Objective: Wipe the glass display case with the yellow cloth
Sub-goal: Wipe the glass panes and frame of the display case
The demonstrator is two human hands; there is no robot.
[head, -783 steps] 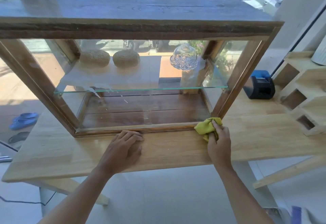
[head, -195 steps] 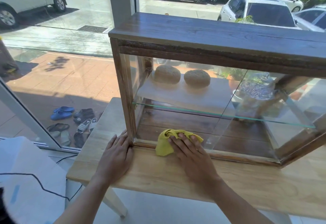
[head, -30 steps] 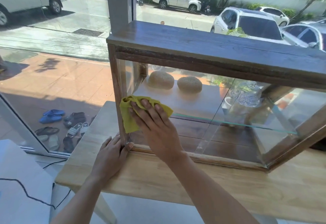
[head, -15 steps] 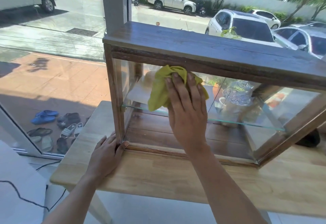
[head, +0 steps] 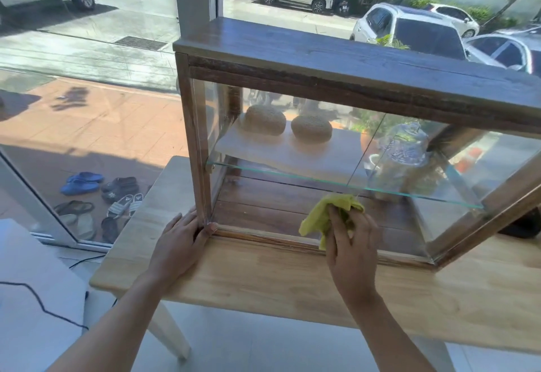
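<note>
Two round loaves (head: 288, 124) and one glass dome (head: 405, 144) sit on the single glass shelf (head: 292, 171) inside the display case (head: 336, 58) on the counter (head: 263, 278). The right hand (head: 349, 242) has its grip bunched around one yellow cloth (head: 325, 218) against the lower front pane. The left hand (head: 178, 240) lies flat, fingers straight, at the case's bottom-left corner.

Hard daylight floods in from the street through the window behind the bench, so the view is bright and the far pavement nearly washes out. The glass display case (head: 322, 166) carries pale reflections and haze across its front pane, softening what sits inside, most of all at its right end. The wooden bench (head: 263, 278) shines near its front edge. Straight lines bow toward the corners, and the picture is slightly soft throughout.
</note>
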